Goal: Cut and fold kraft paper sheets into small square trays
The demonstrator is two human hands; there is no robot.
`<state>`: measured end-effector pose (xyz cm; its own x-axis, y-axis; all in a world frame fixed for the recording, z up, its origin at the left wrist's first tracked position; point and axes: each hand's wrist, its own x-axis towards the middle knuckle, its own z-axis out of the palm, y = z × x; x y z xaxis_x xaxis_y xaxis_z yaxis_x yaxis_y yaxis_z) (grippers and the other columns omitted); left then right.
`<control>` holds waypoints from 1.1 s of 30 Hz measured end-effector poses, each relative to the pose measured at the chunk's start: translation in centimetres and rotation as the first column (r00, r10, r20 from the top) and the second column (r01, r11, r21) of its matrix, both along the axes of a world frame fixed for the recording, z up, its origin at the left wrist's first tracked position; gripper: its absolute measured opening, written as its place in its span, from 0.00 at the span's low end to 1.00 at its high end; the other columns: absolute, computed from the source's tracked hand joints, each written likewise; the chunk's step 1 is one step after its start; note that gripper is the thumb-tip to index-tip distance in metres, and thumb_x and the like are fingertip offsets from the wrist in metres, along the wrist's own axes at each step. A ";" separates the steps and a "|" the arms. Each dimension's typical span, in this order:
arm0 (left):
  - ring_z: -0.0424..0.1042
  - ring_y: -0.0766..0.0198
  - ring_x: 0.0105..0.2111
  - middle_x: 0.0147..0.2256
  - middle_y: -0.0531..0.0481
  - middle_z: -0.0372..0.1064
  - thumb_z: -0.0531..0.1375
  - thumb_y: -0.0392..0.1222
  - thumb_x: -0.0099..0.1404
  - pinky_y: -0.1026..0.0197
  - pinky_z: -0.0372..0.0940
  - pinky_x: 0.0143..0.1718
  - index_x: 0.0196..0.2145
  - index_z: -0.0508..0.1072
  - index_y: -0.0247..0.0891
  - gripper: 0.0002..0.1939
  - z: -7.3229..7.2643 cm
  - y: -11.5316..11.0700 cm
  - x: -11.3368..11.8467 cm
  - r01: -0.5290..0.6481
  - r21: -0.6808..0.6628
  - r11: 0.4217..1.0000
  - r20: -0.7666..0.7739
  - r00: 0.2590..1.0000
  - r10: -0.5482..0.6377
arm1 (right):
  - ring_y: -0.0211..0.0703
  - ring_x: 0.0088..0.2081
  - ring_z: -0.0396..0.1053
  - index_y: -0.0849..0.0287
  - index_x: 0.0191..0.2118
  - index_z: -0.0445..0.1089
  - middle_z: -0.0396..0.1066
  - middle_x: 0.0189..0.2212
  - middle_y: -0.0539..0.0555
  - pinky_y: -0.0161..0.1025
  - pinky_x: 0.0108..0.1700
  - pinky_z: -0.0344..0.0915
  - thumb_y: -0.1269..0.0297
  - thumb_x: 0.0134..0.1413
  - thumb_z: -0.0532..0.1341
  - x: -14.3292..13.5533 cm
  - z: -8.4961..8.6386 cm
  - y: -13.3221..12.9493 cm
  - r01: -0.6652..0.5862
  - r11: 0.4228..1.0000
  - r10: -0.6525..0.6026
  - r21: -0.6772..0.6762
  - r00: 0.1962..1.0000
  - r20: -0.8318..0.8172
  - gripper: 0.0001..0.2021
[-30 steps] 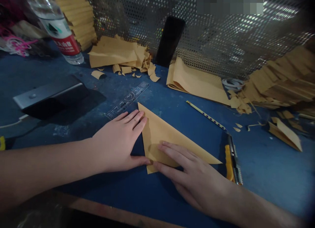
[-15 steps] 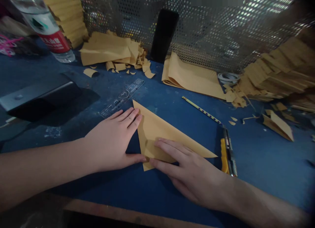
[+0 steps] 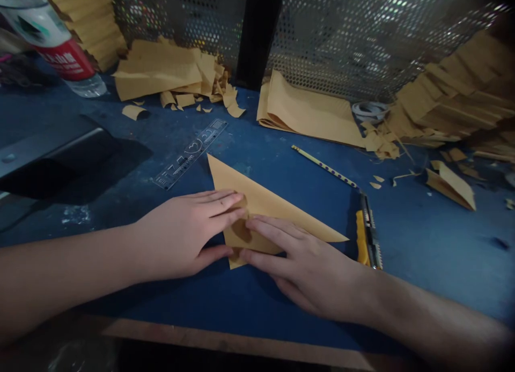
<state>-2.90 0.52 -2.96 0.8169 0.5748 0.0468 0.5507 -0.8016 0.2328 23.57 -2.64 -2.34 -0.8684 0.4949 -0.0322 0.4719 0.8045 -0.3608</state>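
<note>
A folded piece of tan paper point(image 3: 257, 192), roughly triangular, lies flat on the blue tabletop point(image 3: 193, 302). My left hand point(image 3: 193, 230) rests on its left side, fingers stretched out over the paper and thumb at the lower left edge. Across the lower middle lies my right hand point(image 3: 298, 254), also flat with fingers extended, its fingertips close to those of the left. Parts of the paper's lower edge are hidden under both hands. Just right of the paper's pointed end is a yellow-handled utility knife point(image 3: 365, 232). Behind the paper are a clear ruler point(image 3: 191, 152) and a patterned pencil point(image 3: 324, 166).
Folded tan paper point(image 3: 314, 112) and a pile of sheets and scraps point(image 3: 161, 69) lie at the back. A dark phone point(image 3: 257, 39) leans on the perforated metal panel point(image 3: 322, 50). A water bottle point(image 3: 60, 56) and a dark device point(image 3: 56, 157) stand left; stacked folded paper point(image 3: 454, 104) is at right.
My left hand has slid right, from the paper's left edge further onto the paper, towards my right fingertips. My right hand stays about where it was on the paper. The whole view has shifted slightly.
</note>
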 end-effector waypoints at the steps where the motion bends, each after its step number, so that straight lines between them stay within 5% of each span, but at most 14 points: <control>1: 0.56 0.58 0.65 0.65 0.46 0.55 0.53 0.51 0.72 0.54 0.54 0.66 0.63 0.62 0.36 0.27 0.0 0.0 0.1 0.042 -0.028 0.999 0.024 0.999 -0.041 | 0.56 0.69 0.47 0.54 0.61 0.64 0.52 0.66 0.66 0.54 0.63 0.57 0.69 0.61 0.54 0.0 0.0 0.0 0.000 1.000 0.000 0.007 1.000 -0.011 0.23; 4: 0.58 0.60 0.64 0.64 0.46 0.58 0.53 0.44 0.72 0.57 0.54 0.66 0.62 0.63 0.34 0.24 0.0 0.0 0.3 0.090 -0.092 0.992 0.081 0.993 -0.083 | 0.56 0.68 0.47 0.55 0.61 0.65 0.54 0.65 0.65 0.54 0.63 0.58 0.69 0.61 0.55 0.0 -0.1 0.0 0.004 1.000 -0.004 0.017 1.000 -0.023 0.22; 8: 0.61 0.58 0.62 0.62 0.44 0.60 0.55 0.47 0.70 0.56 0.57 0.65 0.61 0.65 0.34 0.25 0.1 0.2 0.5 0.064 -0.115 0.991 0.090 0.994 -0.054 | 0.53 0.69 0.45 0.56 0.63 0.62 0.50 0.68 0.65 0.51 0.66 0.54 0.68 0.62 0.55 0.1 0.1 -0.2 0.009 1.000 -0.009 0.004 1.000 0.000 0.24; 15: 0.64 0.57 0.60 0.62 0.48 0.61 0.56 0.47 0.69 0.54 0.60 0.63 0.59 0.68 0.38 0.23 0.4 0.5 0.3 0.086 -0.076 0.993 0.003 0.996 -0.086 | 0.50 0.71 0.35 0.58 0.70 0.46 0.36 0.71 0.61 0.51 0.70 0.42 0.56 0.65 0.56 1.5 0.6 -0.9 0.009 0.997 -0.003 -0.078 0.997 0.075 0.33; 21: 0.67 0.56 0.59 0.61 0.50 0.61 0.56 0.47 0.68 0.54 0.64 0.61 0.60 0.67 0.40 0.24 0.4 0.7 0.3 0.104 -0.047 0.993 -0.007 0.995 -0.104 | 0.48 0.70 0.41 0.61 0.71 0.42 0.41 0.70 0.58 0.48 0.70 0.44 0.52 0.63 0.58 4.3 1.2 -2.8 0.146 0.987 -0.133 -0.070 0.977 0.168 0.38; 33: 0.68 0.54 0.58 0.61 0.53 0.62 0.55 0.51 0.68 0.50 0.66 0.59 0.62 0.64 0.45 0.25 0.5 0.8 0.3 0.074 -0.065 0.995 -0.019 0.997 -0.075 | 0.51 0.68 0.49 0.64 0.69 0.48 0.47 0.69 0.59 0.50 0.66 0.56 0.52 0.65 0.55 7.7 1.5 -4.9 0.272 0.955 -0.296 0.120 0.914 0.277 0.33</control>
